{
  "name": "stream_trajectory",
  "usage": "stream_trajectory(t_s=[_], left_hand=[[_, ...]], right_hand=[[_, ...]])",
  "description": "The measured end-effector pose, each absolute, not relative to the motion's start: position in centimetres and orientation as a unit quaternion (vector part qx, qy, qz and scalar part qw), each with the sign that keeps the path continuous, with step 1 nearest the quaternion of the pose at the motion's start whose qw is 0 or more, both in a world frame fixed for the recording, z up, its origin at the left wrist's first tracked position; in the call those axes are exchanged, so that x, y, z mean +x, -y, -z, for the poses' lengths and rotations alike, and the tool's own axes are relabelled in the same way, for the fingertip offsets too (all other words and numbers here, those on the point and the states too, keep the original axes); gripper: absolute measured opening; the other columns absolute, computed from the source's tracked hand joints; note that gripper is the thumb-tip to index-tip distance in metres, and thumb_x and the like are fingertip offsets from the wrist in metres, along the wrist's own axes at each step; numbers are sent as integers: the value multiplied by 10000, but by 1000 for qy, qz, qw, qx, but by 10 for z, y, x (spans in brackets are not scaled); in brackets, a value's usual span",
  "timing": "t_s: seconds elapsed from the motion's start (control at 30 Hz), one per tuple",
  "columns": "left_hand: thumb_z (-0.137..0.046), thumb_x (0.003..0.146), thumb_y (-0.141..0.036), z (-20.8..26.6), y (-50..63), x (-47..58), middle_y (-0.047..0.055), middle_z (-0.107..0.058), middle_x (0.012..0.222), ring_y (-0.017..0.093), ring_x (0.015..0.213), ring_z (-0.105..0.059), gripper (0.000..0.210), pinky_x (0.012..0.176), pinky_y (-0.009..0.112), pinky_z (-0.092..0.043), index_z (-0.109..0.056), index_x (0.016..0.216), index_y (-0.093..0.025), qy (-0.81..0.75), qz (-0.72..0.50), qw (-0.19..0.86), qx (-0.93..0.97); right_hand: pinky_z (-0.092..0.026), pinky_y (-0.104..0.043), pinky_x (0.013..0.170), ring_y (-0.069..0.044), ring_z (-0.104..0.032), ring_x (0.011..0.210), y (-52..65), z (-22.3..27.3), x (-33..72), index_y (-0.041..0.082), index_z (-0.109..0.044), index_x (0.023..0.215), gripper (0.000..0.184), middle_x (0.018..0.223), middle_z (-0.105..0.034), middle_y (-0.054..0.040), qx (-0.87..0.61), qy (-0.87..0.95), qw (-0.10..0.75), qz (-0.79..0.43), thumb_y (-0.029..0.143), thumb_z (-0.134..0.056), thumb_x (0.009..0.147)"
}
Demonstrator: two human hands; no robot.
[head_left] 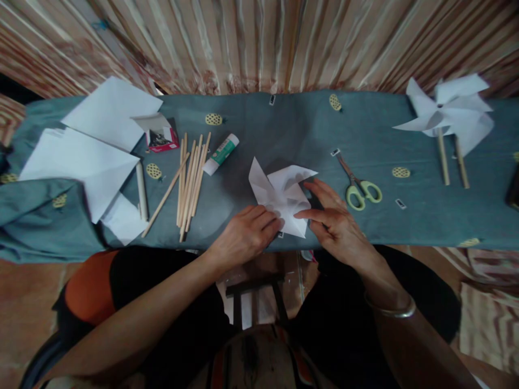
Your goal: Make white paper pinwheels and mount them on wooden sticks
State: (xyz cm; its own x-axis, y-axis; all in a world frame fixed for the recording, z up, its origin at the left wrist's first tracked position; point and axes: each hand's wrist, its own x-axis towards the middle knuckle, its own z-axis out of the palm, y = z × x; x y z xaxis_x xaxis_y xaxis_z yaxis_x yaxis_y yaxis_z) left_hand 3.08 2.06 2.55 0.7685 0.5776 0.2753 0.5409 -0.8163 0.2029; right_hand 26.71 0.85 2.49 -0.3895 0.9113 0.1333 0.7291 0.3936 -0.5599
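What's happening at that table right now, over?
Left hand on paper pinwheel. Right hand touching it too. Scissors nearby, out of the way.

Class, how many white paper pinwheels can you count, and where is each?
3. One pinwheel is touched by the left hand and right hand; a second pinwheel and a third pinwheel sit at the far right, overlapping, so parts there are hidden.

Left fingers obscure near-left part of paper pinwheel. Dark object cut off at right. Red box contents indistinct.
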Motion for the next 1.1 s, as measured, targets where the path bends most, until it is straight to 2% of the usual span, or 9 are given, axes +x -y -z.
stream_trajectory(t_s=[0.13,0.27,0.4,0.5,0.6,0.73,0.9,1.1], left_hand=[[-549,929,-173,-22,-21,33,83,-698,961,199,851,-632,144,729,323,-540,-654,1010,-119,-294,-177,59,937],[-514,947,-173,-21,-23,31,85,-703,920,184,818,-643,164,716,316,-555,-659,986,-107,-299,-205,75,929],[-509,950,-182,-21,-24,30,92,-707,898,187,823,-658,177,722,322,-568,-666,964,-100,-310,-218,99,920],[-510,951,-190,-22,-23,30,95,-710,887,189,829,-666,184,728,323,-576,-669,952,-99,-316,-223,107,916],[-516,947,-184,-22,-23,30,93,-712,868,194,818,-669,181,716,319,-582,-671,939,-92,-314,-233,105,914],[-525,939,-169,-22,-22,30,88,-715,871,194,806,-669,170,710,318,-586,-674,940,-88,-310,-238,92,916],[-503,949,-164,-21,-21,29,87,-715,889,180,822,-669,179,727,314,-584,-670,963,-99,-312,-229,83,919],[-500,950,-165,-21,-19,29,89,-707,908,181,852,-669,168,759,323,-584,-645,1006,-102,-311,-220,90,920]], right_hand=[[-341,-582,1128,-282,-290,1461,-10,-27,267,274,-742,970,366,1510,-439,-15,-505,797,238,-233,82,-458,845],[-311,-549,1166,-271,-330,1444,-13,-30,268,315,-738,973,299,1414,-542,12,-501,763,287,-290,129,-532,860],[-267,-540,1193,-268,-428,1386,-13,-32,268,344,-734,970,269,1301,-628,13,-509,727,308,-344,153,-592,844],[-315,-537,1172,-266,-516,1314,-14,-31,266,354,-736,963,246,1214,-680,12,-502,721,309,-364,172,-626,838],[-359,-525,1148,-259,-548,1282,-15,-30,265,357,-738,926,190,1169,-703,19,-493,726,312,-364,211,-639,857],[-296,-548,1180,-270,-492,1336,-16,-30,262,343,-735,880,122,1247,-669,22,-502,727,311,-350,264,-643,873],[-256,-572,1191,-290,-333,1441,-16,-29,258,320,-734,876,82,1429,-532,33,-510,726,313,-340,300,-656,865],[-247,-559,1196,-296,-294,1460,-17,-26,254,286,-731,851,69,1487,-475,32,-516,730,319,-315,297,-663,857]])
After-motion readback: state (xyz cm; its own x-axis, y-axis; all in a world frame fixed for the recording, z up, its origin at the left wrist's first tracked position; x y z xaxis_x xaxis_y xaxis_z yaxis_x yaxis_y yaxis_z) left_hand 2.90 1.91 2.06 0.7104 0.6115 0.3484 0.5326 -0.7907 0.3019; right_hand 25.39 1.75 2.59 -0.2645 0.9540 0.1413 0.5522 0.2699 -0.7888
